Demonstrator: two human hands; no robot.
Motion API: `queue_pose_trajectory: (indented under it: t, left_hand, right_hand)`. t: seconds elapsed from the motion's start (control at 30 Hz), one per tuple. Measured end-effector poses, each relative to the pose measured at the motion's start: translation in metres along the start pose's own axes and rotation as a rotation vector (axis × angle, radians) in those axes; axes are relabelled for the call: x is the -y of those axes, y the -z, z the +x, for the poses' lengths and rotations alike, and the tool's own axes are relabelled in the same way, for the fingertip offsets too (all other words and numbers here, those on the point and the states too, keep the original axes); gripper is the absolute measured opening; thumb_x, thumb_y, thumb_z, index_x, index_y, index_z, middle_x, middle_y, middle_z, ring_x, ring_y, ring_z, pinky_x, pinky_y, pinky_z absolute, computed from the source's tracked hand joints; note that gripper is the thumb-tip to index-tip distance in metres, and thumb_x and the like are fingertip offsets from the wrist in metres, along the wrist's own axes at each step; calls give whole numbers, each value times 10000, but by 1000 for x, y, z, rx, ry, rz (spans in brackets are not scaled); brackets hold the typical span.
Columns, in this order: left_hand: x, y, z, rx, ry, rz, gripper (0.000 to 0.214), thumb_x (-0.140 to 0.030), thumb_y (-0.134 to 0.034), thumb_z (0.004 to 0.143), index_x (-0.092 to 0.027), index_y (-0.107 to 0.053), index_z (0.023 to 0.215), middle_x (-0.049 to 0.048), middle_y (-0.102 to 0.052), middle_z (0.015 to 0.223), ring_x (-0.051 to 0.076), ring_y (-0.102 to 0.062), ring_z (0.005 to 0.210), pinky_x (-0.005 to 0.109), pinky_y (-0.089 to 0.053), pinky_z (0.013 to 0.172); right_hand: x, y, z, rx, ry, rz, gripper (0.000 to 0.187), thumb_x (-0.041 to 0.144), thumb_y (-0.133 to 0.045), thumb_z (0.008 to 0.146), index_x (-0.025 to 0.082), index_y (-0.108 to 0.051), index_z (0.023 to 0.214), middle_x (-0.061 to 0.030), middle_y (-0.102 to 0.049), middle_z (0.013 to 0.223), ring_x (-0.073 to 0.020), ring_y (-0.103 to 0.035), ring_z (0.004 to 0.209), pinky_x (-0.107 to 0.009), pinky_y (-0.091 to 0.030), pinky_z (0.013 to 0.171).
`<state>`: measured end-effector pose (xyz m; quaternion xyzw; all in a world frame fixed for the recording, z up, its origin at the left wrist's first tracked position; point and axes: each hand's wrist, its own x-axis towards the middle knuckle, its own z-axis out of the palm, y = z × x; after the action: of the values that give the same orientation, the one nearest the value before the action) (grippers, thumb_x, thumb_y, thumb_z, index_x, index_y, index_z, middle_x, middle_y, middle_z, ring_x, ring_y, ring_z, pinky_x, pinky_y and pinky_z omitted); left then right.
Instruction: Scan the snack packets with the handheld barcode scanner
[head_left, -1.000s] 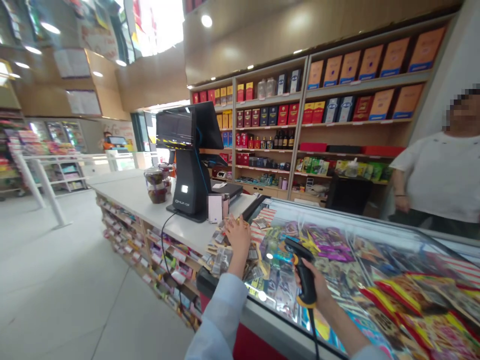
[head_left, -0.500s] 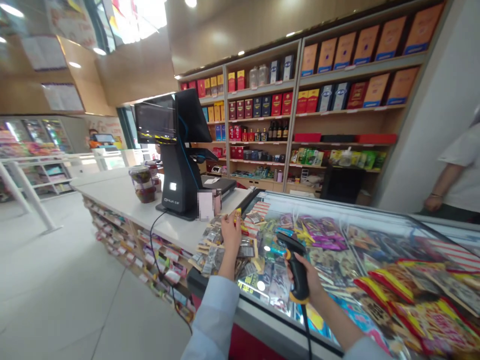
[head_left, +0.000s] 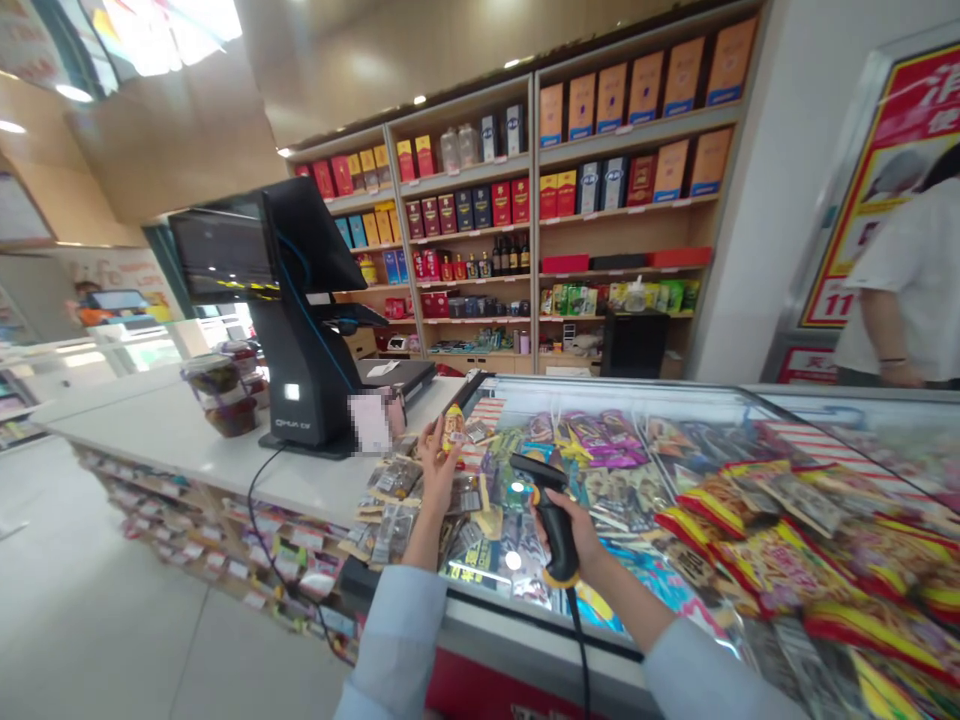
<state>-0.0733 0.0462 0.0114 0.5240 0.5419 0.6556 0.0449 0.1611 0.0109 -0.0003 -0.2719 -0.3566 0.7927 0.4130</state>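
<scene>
My right hand is wrapped round the grip of a black barcode scanner with yellow-orange trim, its head pointing left over the glass freezer top. A small yellow-and-red snack packet stands up between the thumb and fingers of my left hand, its printed face towards me. Below that hand lies a pile of small clear-and-brown snack packets on the freezer's left edge. The scanner's cable hangs down in front of the freezer.
On the left, a white counter carries a checkout terminal and stacked tubs. Large red-and-yellow snack bags lie on the freezer at right. Boxes fill the back shelves. Another person stands far right.
The view has swung right, so everything sits further left. My left hand has turned the snack packet up, with more of its face showing. The scanner stays in my right hand.
</scene>
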Motion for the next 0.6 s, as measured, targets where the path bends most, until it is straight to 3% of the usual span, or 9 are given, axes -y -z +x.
queue_pose_trajectory:
  t: [0.23, 0.6]
  left_hand:
    - [-10, 2, -2, 18, -139, 169, 577, -413, -591, 775, -318, -421, 1318, 60, -246, 1382, 225, -281, 1317, 385, -274, 1087]
    - [-11, 1, -3, 27, -165, 192, 594, -411, -601, 766, -318, -418, 1324, 64, -240, 1380, 245, -286, 1311, 395, -272, 1085]
  right_hand:
    - [2, -2, -3, -17, -8, -3, 336, 428, -506, 768, 133, -603, 641, -22, -538, 411, -95, -451, 325, -191, -355, 339]
    - [1, 0, -3, 11, 19, 0, 328, 447, -532, 744, 141, -593, 643, -21, -543, 416, -98, -453, 329, -195, -344, 339]
